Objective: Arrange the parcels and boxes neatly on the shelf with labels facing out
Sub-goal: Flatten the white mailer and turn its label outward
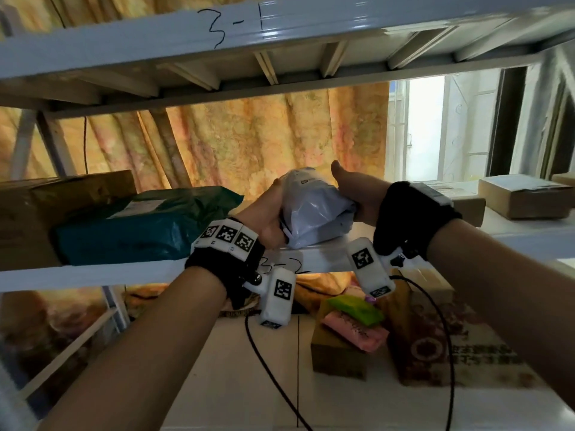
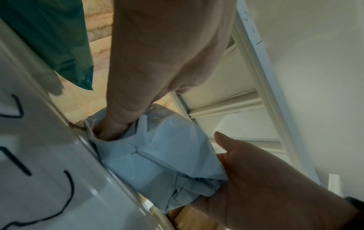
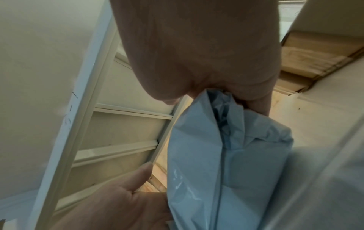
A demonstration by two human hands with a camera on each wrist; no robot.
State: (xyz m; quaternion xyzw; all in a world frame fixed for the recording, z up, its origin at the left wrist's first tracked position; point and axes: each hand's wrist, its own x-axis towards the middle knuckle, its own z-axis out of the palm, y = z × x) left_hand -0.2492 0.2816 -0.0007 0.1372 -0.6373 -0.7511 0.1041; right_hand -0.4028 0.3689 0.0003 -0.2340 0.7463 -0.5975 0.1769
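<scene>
A pale grey plastic parcel sits at the front of the white shelf marked "3-2", held between both hands. My left hand grips its left end, with fingers curled into the plastic. At the other side my right hand pinches the crumpled end, thumb pointing up. In the wrist views the parcel shows a taped seam. A small label is on its top at the back, away from me.
A dark green parcel lies just left of the grey one, and a large brown box stands beyond it. Cardboard boxes sit at the shelf's right. Under the shelf, boxes and coloured packets lie on the floor. The upper shelf hangs close overhead.
</scene>
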